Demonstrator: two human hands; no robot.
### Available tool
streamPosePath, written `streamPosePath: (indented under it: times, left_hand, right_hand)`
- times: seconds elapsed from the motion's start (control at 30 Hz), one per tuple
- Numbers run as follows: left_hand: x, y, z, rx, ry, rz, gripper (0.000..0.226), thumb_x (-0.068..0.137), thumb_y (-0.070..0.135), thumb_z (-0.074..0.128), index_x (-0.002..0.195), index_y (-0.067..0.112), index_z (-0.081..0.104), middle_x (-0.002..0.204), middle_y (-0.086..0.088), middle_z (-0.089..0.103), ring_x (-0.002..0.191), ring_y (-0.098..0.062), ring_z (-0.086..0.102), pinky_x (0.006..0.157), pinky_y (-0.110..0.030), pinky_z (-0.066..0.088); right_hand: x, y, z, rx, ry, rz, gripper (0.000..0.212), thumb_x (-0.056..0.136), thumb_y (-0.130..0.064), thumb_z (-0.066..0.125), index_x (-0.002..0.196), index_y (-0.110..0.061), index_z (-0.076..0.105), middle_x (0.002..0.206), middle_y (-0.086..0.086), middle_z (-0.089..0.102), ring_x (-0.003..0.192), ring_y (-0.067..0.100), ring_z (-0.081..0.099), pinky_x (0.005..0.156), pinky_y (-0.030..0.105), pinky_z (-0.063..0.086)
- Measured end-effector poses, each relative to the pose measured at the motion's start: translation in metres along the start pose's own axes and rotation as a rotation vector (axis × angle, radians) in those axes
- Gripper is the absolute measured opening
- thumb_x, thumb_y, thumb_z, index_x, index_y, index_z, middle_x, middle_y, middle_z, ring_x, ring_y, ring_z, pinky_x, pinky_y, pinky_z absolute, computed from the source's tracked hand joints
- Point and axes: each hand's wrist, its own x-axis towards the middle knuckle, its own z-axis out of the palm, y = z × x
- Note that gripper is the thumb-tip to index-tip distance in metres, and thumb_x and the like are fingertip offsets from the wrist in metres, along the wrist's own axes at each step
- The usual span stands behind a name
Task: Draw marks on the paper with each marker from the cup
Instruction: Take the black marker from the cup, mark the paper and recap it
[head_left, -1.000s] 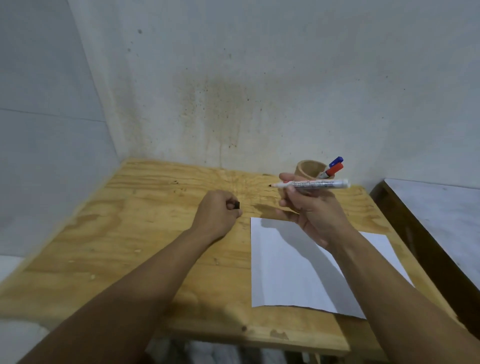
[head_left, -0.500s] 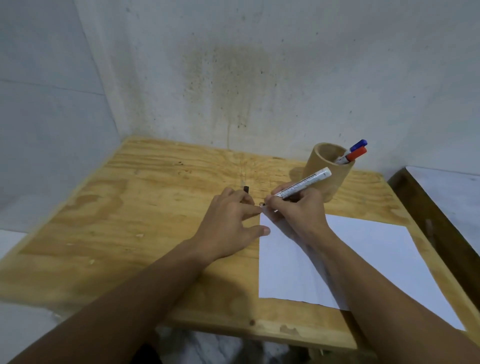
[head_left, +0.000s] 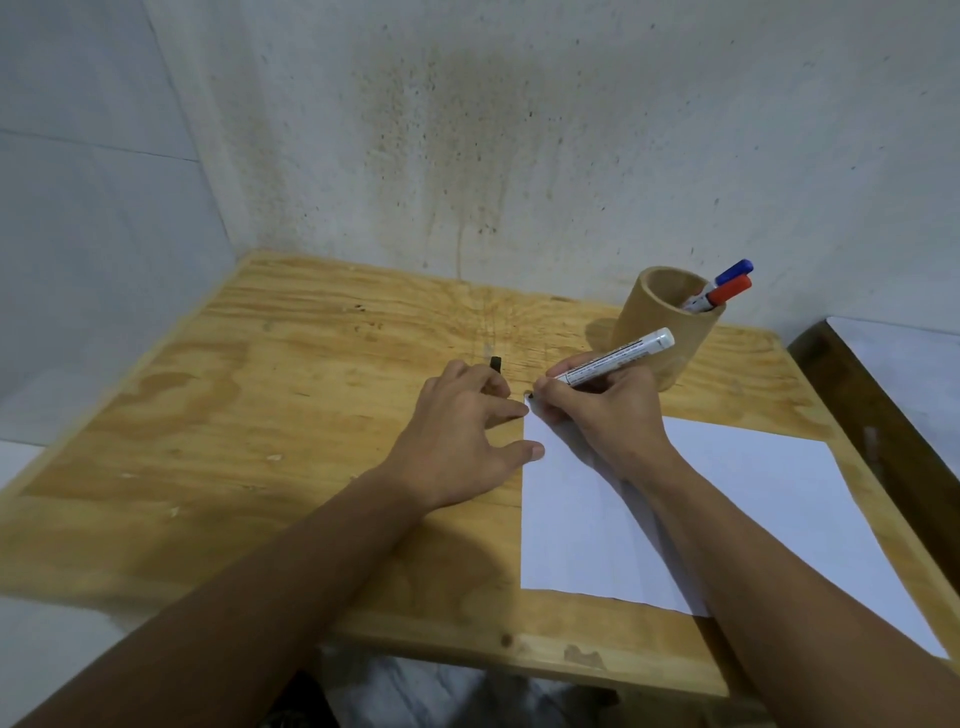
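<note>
White marker (head_left: 613, 361) tip on flat paper (head_left: 753, 499), round wooden cup (head_left: 660, 325), grainy plywood table (head_left: 260, 415)

White marker (head_left: 613, 362) tip at paper (head_left: 753, 514) corner; wooden cup (head_left: 657, 332) behind.

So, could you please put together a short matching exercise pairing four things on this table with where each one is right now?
Things:
1. white marker
2. black cap
3. red-capped marker
4. paper

Places:
A. standing in the wooden cup
B. flat on the table, under the right forearm
C. in the right hand, tip at the sheet's far left corner
D. in the left hand, sticking out above the fingers

Pairs: 1-C, 2-D, 3-A, 4-B
</note>
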Motion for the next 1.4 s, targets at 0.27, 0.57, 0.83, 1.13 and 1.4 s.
streamPosePath:
  times: [0.27, 0.57, 0.83, 1.13, 1.4]
  left_hand:
    - [0.0, 0.0, 0.0, 0.014, 0.006, 0.005, 0.045, 0.074, 0.052, 0.066, 0.112, 0.028, 0.067, 0.112, 0.009, 0.055, 0.11, -0.011, 0.038, 0.098, -0.034, 0.033]
    - [0.0, 0.0, 0.001, 0.037, 0.014, 0.023, 0.045, 0.072, 0.054, 0.067, 0.11, 0.029, 0.067, 0.112, 0.009, 0.056, 0.108, -0.011, 0.04, 0.096, -0.034, 0.035]
    - [0.023, 0.003, -0.006, -0.241, 0.241, -0.136, 0.036, 0.081, 0.014, 0.067, 0.114, 0.018, 0.054, 0.11, 0.004, 0.045, 0.087, -0.01, 0.049, 0.076, -0.021, 0.043]
    - [0.053, 0.005, -0.016, -1.024, 0.161, -0.507, 0.012, 0.08, -0.005, 0.064, 0.08, 0.006, 0.069, 0.079, -0.016, 0.066, 0.072, -0.027, 0.065, 0.078, -0.041, 0.055]
    - [0.058, 0.026, -0.023, -1.326, 0.075, -0.567, 0.015, 0.081, -0.008, 0.061, 0.076, 0.003, 0.069, 0.074, -0.015, 0.068, 0.062, -0.019, 0.068, 0.06, -0.024, 0.058]
  right_hand:
    - [-0.001, -0.001, -0.001, -0.077, -0.01, -0.007, 0.011, 0.079, 0.014, 0.069, 0.083, 0.019, 0.061, 0.072, 0.022, 0.062, 0.066, 0.028, 0.065, 0.07, 0.045, 0.061]
    - [-0.004, -0.003, -0.001, -0.066, 0.007, -0.035, 0.009, 0.08, 0.013, 0.068, 0.082, 0.019, 0.062, 0.07, 0.02, 0.063, 0.062, 0.019, 0.066, 0.059, 0.031, 0.059]
    - [-0.003, -0.014, -0.002, 0.208, 0.047, -0.032, 0.021, 0.081, 0.016, 0.067, 0.082, -0.001, 0.057, 0.067, 0.015, 0.066, 0.057, 0.024, 0.065, 0.052, 0.03, 0.056]
    - [-0.002, -0.043, -0.012, 0.158, 0.1, -0.059, 0.012, 0.085, 0.005, 0.067, 0.095, 0.008, 0.062, 0.083, 0.023, 0.069, 0.073, 0.033, 0.071, 0.063, 0.039, 0.062]
    - [-0.003, -0.053, -0.022, 0.079, 0.122, -0.126, 0.016, 0.083, 0.001, 0.071, 0.093, 0.01, 0.064, 0.083, 0.021, 0.07, 0.069, 0.031, 0.071, 0.055, 0.03, 0.055]
